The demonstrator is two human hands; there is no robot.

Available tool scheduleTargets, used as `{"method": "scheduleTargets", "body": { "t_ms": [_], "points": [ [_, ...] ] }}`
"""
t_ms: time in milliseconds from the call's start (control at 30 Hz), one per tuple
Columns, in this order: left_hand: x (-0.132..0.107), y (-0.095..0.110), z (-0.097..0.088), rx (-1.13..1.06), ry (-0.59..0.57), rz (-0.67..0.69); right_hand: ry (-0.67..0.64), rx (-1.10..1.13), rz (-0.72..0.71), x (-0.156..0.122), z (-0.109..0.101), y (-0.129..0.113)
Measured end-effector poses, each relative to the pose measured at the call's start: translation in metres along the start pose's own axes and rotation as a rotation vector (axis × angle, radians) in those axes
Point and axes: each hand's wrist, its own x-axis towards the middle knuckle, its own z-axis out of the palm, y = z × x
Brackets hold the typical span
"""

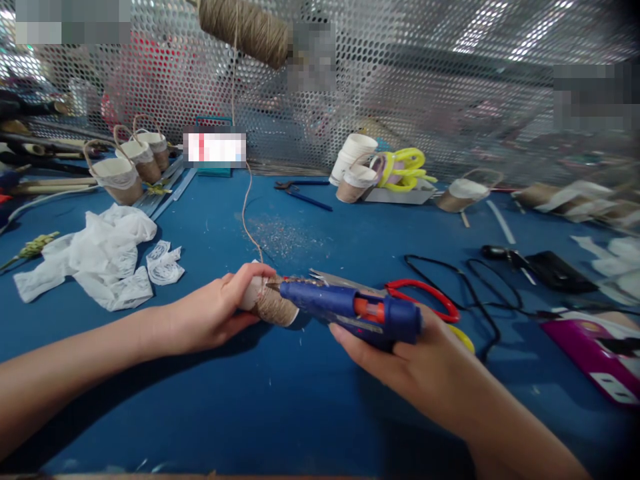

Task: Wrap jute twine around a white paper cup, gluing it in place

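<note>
My left hand is closed round a small paper cup lying on its side, partly wrapped in brown twine. My right hand grips a blue glue gun with an orange part, its nozzle touching the cup's twine wrap. A strand of twine runs from the cup up to a big twine spool hanging at the top. Red-handled scissors lie just behind the glue gun on the blue table.
White lace cloth lies at the left. Finished twine baskets stand at the back left, more cups and yellow scissors at the back centre. Blue pliers, black cables and a purple box lie around. A perforated metal screen closes the back.
</note>
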Motion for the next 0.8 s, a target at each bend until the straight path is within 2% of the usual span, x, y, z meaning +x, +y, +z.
{"method": "scheduleTargets", "body": {
  "t_ms": [400, 600, 800],
  "points": [
    [-0.0004, -0.0015, 0.0007, 0.025, 0.017, 0.017, 0.0, 0.001, 0.03, -0.0027, -0.0001, -0.0009],
    [-0.0003, -0.0012, 0.0003, 0.011, -0.017, -0.006, -0.021, 0.013, 0.034, -0.0052, 0.0002, -0.0009],
    [-0.0005, -0.0029, 0.0014, 0.01, 0.024, 0.027, -0.028, 0.006, 0.022, -0.0052, -0.0007, -0.0024]
  ]
}}
